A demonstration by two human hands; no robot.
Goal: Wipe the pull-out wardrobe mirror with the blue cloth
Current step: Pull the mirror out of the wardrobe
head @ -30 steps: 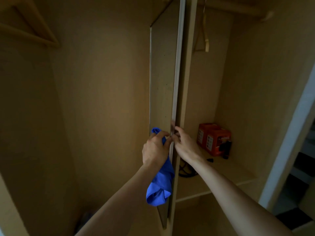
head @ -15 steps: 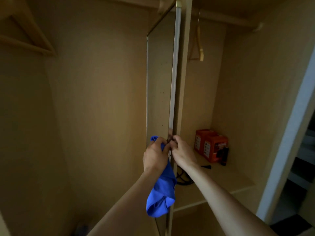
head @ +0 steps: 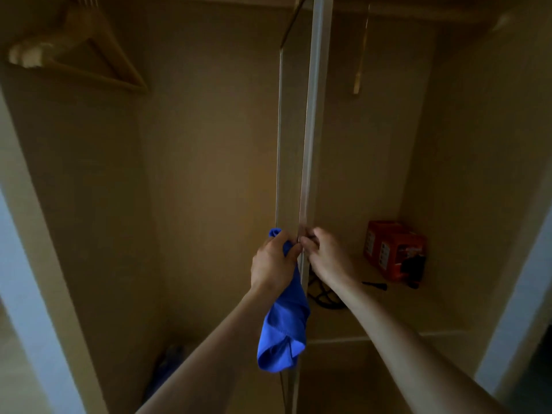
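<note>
Head view: the pull-out mirror (head: 307,144) stands edge-on in the wardrobe. The left grip (head: 273,262) clasps the blue cloth (head: 283,333), which hangs against the mirror's front edge — the right grip (head: 324,255) pinches that same edge. Orange boxes (head: 394,249) sit on the shelf (head: 388,315).

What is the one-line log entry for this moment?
left hand: grips blue cloth | right hand: pinches mirror at edge | mirror: seen edge-on

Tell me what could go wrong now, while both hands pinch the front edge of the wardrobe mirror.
The left hand and right hand pinch only the thin front edge of the pull-out mirror, so they could slip if it slides suddenly. The blue cloth hangs loose from the left hand beside that edge and might snag there. Bare hands may leave smears on the glass.
</note>
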